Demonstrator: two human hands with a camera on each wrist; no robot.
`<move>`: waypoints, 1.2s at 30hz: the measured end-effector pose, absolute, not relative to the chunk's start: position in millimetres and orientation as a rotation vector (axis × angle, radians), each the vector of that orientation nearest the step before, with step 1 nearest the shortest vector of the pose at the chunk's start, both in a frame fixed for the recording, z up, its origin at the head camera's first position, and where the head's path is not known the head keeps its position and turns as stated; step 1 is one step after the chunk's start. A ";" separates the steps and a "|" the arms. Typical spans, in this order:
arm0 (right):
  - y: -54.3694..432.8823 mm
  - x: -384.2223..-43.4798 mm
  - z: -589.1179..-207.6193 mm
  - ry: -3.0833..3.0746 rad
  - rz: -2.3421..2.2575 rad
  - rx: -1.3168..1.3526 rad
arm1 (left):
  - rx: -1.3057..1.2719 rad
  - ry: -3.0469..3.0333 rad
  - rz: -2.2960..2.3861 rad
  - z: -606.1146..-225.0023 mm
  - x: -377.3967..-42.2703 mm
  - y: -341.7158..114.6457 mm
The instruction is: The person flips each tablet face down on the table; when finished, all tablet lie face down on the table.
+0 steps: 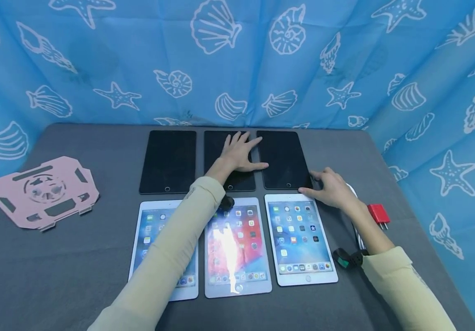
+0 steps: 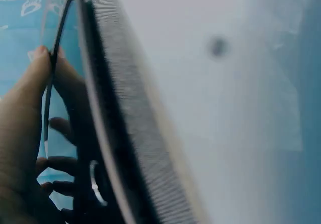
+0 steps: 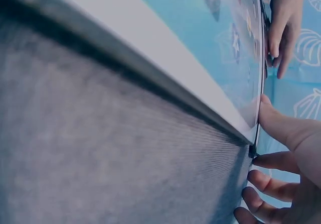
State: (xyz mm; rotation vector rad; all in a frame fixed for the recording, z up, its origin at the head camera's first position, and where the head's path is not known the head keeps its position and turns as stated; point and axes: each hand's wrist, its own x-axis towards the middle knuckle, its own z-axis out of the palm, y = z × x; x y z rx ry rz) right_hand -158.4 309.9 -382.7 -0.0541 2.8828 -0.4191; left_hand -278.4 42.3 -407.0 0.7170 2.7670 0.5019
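Three black-screened tablets lie in a back row: a left one [image 1: 168, 161], a middle one [image 1: 212, 151] and a right one [image 1: 284, 158]. My left hand [image 1: 237, 154] spreads over the middle tablet, its thumb and index finger reaching the left side of the right tablet. At that tablet's near right corner is my right hand [image 1: 333, 189], thumb by the near edge and fingers by the right side. In front lie three white tablets with lit screens: a left one [image 1: 150, 230], partly behind my left sleeve, a middle one [image 1: 237, 243] and a right one [image 1: 301, 239].
A pink slotted metal-like plate [image 1: 61, 197] lies at the left on the grey cloth-covered table [image 1: 55, 276]. A red plug adapter [image 1: 379, 214] and a white cable [image 1: 358, 234] are beside my right forearm. A blue seashell-print curtain [image 1: 237, 59] hangs behind.
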 end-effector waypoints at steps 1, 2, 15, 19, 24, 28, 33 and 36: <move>309.3 -159.0 -381.8 2.875 -0.427 -0.049 | 0.714 2.767 0.493 -407.5 -277.7 42.4; 308.9 -159.6 -381.3 2.867 -0.439 -0.044 | 0.710 2.766 0.484 -408.0 -277.1 42.4; 313.1 -160.3 -382.9 2.794 -0.693 -0.040 | 0.725 2.751 0.446 -408.8 -272.7 46.4; 312.1 -159.5 -382.4 2.787 -0.717 -0.024 | 0.721 2.733 0.460 -407.6 -272.3 46.5; 312.5 -160.0 -386.2 2.790 -0.770 -0.020 | 0.710 2.726 0.412 -405.6 -272.0 45.4; 313.9 -159.8 -390.7 2.786 -0.827 -0.026 | 0.719 2.720 0.380 -406.2 -272.3 45.1; 315.6 -157.9 -394.7 2.778 -0.934 -0.008 | 0.726 2.714 0.376 -407.1 -272.9 46.4; 317.0 -155.9 -395.4 2.773 -1.006 0.003 | 0.722 2.707 0.375 -406.7 -272.8 47.4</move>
